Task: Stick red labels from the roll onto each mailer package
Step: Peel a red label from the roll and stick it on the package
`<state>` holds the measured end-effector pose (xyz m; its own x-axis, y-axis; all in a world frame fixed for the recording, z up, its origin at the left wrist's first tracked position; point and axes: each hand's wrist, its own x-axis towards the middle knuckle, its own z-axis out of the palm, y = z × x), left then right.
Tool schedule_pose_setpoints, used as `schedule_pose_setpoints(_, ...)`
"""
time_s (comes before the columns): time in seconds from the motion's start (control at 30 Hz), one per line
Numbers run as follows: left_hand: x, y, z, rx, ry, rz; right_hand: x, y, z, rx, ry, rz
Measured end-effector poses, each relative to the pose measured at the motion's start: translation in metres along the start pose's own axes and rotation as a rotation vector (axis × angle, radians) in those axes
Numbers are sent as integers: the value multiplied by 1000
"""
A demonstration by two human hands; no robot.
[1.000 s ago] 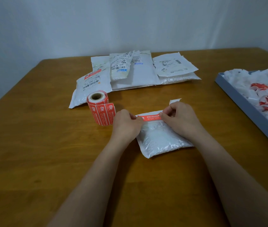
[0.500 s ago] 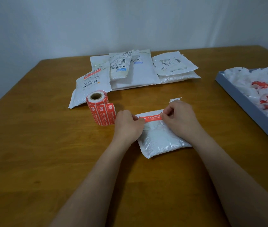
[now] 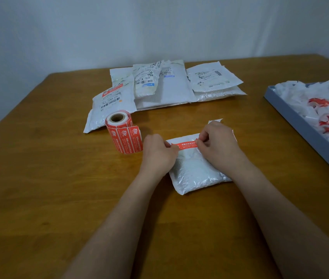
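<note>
A white bubble mailer [image 3: 194,172] lies flat on the wooden table [image 3: 49,188] in front of me. A red label [image 3: 186,145] runs across its far edge. My left hand [image 3: 157,153] pinches the label's left end and my right hand [image 3: 218,146] pinches its right end, both over the mailer. The roll of red labels [image 3: 122,132] stands just left of my left hand. Several other white mailers [image 3: 165,85] lie in a pile farther back; the leftmost one carries a red label [image 3: 112,91].
A shallow grey box [image 3: 298,125] at the right edge holds crumpled white backing papers with red scraps. A small white paper piece [image 3: 216,120] lies behind my right hand. A pale wall stands behind the table.
Both hands stay at the label's ends on the mailer with only slight finger shifts. The view has tilted a little.
</note>
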<state>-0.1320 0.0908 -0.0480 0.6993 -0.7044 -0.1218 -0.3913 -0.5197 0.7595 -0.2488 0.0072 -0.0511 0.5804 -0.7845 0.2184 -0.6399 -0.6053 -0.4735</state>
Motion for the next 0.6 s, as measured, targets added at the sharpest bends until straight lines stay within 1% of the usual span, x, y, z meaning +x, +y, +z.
schedule_pose_setpoints(0.2, 1, 2, 3, 25, 10, -2, 0, -2, 2, -32, -12, -7)
schedule_pose_setpoints(0.5, 0, 1, 6, 44, 38, 7, -1, -3, 6, -48, 24, 7)
schedule_pose_setpoints(0.6, 2, 1, 6, 54, 48, 11, -4, -3, 2, -185, 75, -9)
